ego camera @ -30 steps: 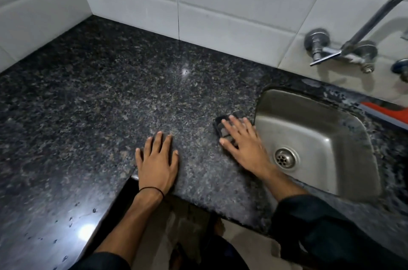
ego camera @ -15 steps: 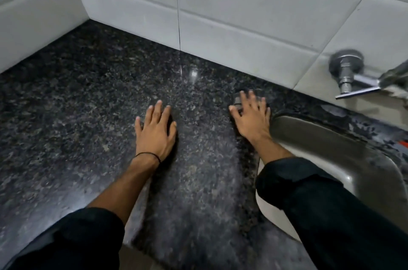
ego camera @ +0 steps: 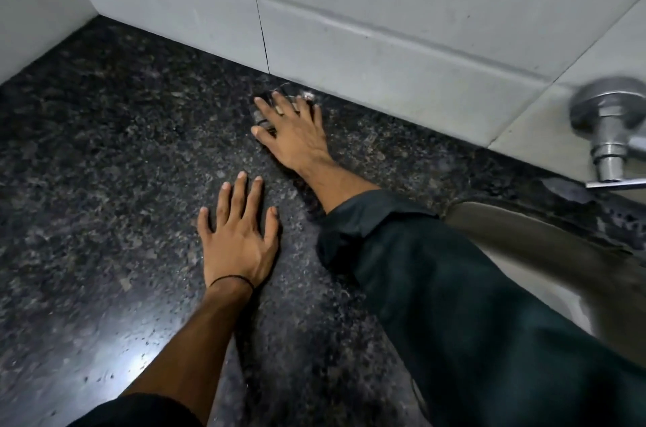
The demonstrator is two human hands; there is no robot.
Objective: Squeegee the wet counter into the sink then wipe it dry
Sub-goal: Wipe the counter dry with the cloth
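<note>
Now right hand [ego camera: 293,136] shifted from sink [ego camera: 524,245] to far wall [ego camera: 384,42] | fingers [ego camera: 281,105] flat on dark pad [ego camera: 260,118] | left hand [ego camera: 237,238] flat | wiping likely.

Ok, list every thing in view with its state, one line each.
left hand: flat on the counter, fingers spread, holding nothing.
right hand: fingers spread, pressing the dark pad near the wall.
dark pad: mostly hidden under the right hand.
counter: droplets at its near left.
sink: only a corner in view.
tap valve: blurred, spout out of view.
</note>
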